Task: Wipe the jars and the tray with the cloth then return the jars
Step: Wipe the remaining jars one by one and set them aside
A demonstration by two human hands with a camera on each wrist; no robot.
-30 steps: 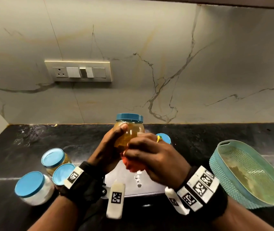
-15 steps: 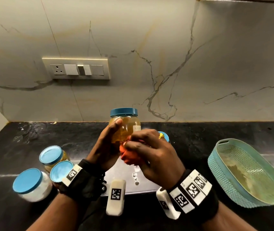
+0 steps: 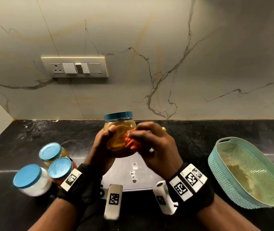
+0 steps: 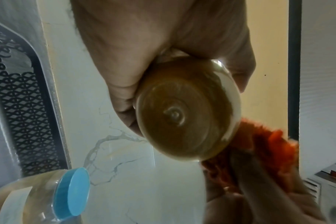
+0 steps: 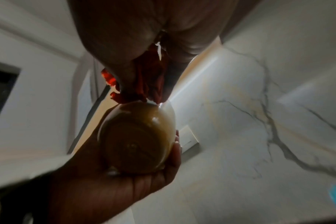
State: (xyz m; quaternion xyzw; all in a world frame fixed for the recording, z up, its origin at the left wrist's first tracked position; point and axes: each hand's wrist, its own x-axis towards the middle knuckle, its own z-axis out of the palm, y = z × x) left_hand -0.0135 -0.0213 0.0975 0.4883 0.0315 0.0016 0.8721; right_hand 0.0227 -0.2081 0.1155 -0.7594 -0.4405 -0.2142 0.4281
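Left hand (image 3: pixel 103 147) grips the amber jar (image 3: pixel 119 139) above the surface; right hand (image 3: pixel 154 147) presses a bunched orange cloth (image 3: pixel 130 142) against its side.

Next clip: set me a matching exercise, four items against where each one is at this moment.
Items:
1. amber jar
2. cloth
3. tray
4. white-filled jar

Places:
A. empty, on the counter at the right
B. pressed against the jar by the right hand
C. standing on the counter at the left
D. held up in the left hand

Pairs: 1-D, 2-B, 3-A, 4-C
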